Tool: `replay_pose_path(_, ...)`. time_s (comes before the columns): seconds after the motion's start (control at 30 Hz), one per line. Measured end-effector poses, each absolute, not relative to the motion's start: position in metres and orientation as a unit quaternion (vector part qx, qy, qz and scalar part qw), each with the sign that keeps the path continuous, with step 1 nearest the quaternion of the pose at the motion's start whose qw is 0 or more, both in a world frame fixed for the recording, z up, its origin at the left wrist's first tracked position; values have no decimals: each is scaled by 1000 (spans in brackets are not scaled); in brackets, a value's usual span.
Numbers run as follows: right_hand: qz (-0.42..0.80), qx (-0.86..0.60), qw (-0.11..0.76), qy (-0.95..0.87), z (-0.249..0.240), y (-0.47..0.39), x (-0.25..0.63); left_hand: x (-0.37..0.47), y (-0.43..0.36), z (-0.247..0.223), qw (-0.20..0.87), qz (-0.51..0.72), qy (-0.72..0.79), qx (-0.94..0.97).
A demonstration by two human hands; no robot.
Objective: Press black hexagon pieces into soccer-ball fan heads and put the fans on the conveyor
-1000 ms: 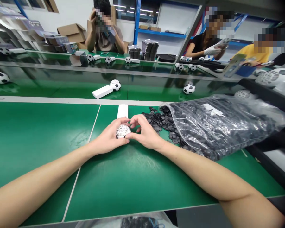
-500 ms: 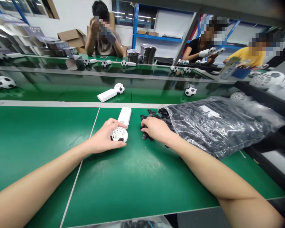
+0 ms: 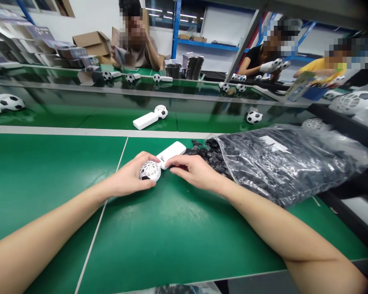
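Note:
My left hand [image 3: 135, 173] is curled around the ball-shaped head of a handheld fan [image 3: 150, 171], patterned like a football with a white openwork grille and black patches. Its white handle [image 3: 174, 152] points away to the upper right, lying on the green table. Close by the joint of head and handle is my right hand [image 3: 191, 171], thumb and fingers pinched together. A small dark bit shows at those fingertips, apparently a black piece, mostly hidden. Behind this hand, loose black pieces [image 3: 211, 153] spill from the mouth of a clear plastic bag [image 3: 282, 163].
Beyond the pale ledge [image 3: 79, 130], another football fan [image 3: 147, 119] and a football-patterned head [image 3: 254, 116] rest on a green surface. A black rack [image 3: 340, 122] with white parts stands at right. Several people work across the line, near stacked boxes [image 3: 192, 66].
My right hand has left the black pieces and moved left to the fan. The fan's handle has swung to the right, and its head shifted slightly left with my left hand.

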State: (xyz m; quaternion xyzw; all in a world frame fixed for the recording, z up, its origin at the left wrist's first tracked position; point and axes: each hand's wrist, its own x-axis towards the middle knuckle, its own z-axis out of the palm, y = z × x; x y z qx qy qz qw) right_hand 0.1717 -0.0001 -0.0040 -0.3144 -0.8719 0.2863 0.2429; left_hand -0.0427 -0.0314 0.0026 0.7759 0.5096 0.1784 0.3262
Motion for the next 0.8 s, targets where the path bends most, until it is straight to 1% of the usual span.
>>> replay_pose_path(0.17,374,-301,255,-839,-6,-9,163,-48,-27,0,359,169,465,792)
replay_pose_path(0.23,383,-284,257,-841,-8,-9,162,-49,-26,0,370,157,458,793)
replay_pose_path(0.3,341,-263,270,-861,-11,-8,162,-49,-26,0,371,152,456,794)
replay_pose_path(0.4,246,-242,295,-891,-15,-6,162,-49,-27,0,363,152,457,798)
replay_pose_path(0.47,214,-233,297,-901,-17,-5,162,-49,-27,0,360,154,455,800)
replay_pose_path(0.63,186,-221,281,-915,-16,-7,160,-48,-27,0,363,157,450,800)
replay_pose_path(0.8,213,-249,274,-904,-15,-9,160,-46,-28,1,357,158,458,799)
